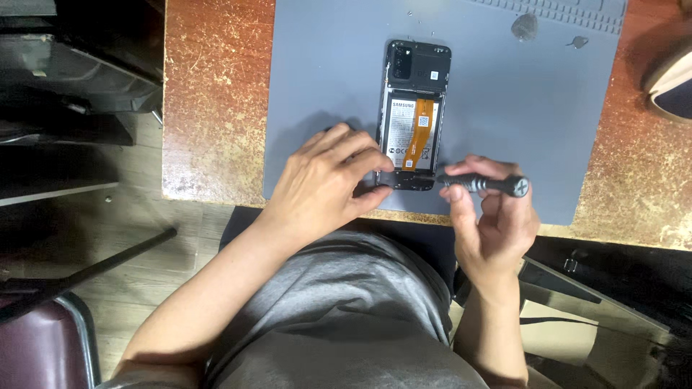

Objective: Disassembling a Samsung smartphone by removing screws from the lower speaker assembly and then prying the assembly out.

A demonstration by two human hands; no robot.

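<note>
Right hand [497, 216] levels screwdriver [484, 184] leftward at phone [414, 108]

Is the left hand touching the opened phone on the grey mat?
Touching. In the head view, the left hand has its fingertips pressed on the lower left corner of the opened phone.

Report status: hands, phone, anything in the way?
Left hand steadies opened phone at its bottom edge. Right hand grips screwdriver, tip at phone. Nothing in the way.

My left hand [328, 180] covers the phone's [416, 108] lower left corner, so I cannot see what the fingers [375, 162] pinch. The screwdriver [484, 184] tip is too small to make out.
</note>
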